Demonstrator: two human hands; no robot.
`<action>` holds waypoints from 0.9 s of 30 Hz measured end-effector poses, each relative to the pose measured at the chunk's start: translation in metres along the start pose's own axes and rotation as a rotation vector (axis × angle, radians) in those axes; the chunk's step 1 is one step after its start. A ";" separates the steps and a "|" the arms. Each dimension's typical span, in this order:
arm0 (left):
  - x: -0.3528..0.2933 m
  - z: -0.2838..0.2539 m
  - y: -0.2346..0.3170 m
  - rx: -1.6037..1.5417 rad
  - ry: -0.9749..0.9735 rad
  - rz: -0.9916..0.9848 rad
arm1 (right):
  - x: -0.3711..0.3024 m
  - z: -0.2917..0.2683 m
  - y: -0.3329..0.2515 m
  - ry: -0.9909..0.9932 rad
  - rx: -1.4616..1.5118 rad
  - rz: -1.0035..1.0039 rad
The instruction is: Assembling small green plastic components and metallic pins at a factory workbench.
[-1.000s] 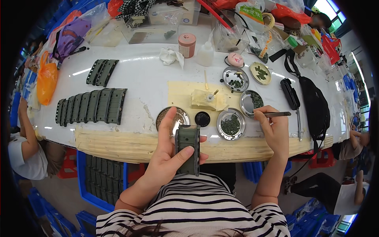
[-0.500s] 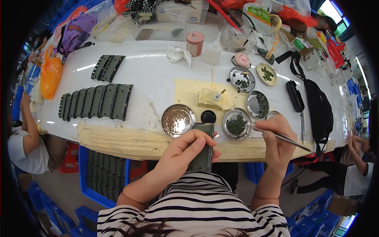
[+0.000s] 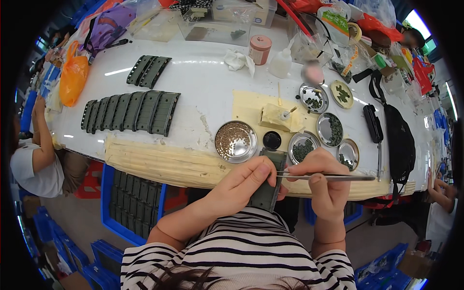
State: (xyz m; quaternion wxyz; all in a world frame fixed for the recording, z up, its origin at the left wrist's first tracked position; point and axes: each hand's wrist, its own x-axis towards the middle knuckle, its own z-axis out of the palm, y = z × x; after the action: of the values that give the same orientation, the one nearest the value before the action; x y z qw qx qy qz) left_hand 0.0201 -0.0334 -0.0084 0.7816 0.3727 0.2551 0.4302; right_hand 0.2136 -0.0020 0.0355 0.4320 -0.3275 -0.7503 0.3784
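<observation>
White and long, the counter (image 3: 203, 87) is curving across the view with a strip of pale foam padding (image 3: 159, 162) lying along its near edge. Nearest the camera, the left hand (image 3: 241, 186) is closing around a dark green ribbed part (image 3: 268, 186), thumb across its face, holding it upright just off the counter's near edge. The right hand (image 3: 325, 181) is pinching a pair of metal tweezers (image 3: 328, 177) shut between thumb and fingers; the tweezers are lying level, their tip touching the right edge of the ribbed part.

Just beyond the hands, a round metal dish of brownish small pieces (image 3: 235, 141) is sitting beside a black cap (image 3: 272, 140), and three smaller tins holding dark green bits (image 3: 302, 146) are clustering to the right of it. A yellowish block (image 3: 276, 117) is resting on a pale mat behind them. To the left, a row of dark green ribbed parts (image 3: 130, 111) is lying side by side on the counter, with a smaller pair (image 3: 148, 71) farther back. Under the counter's edge, a blue crate (image 3: 108, 203) is holding more of the same parts.

Farther off, a pink-lidded jar (image 3: 260, 49) and a white squeeze bottle (image 3: 281, 63) are standing near a crumpled tissue (image 3: 238, 60). At the far left, another person in a white shirt (image 3: 34, 171) is sitting beside an orange bag (image 3: 73, 77).
</observation>
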 end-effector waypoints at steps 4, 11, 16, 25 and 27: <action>-0.001 -0.002 0.000 -0.009 -0.081 -0.049 | -0.002 0.002 0.004 0.022 0.325 0.238; -0.003 -0.005 0.003 0.013 -0.121 -0.094 | -0.001 0.001 0.003 -0.053 0.451 0.327; -0.004 -0.007 0.004 0.024 -0.140 -0.083 | -0.002 0.002 0.003 -0.058 0.502 0.351; -0.005 0.004 0.008 0.025 0.020 0.087 | 0.000 -0.007 0.006 0.012 0.123 -0.006; -0.004 0.006 0.009 0.044 0.106 0.150 | -0.001 -0.008 0.006 0.072 -0.169 -0.208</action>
State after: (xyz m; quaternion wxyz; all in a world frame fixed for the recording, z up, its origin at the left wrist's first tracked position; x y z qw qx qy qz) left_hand 0.0182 -0.0361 0.0029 0.7243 0.3846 0.2768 0.5009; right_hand 0.2224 0.0027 0.0324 0.4665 -0.2968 -0.7933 0.2550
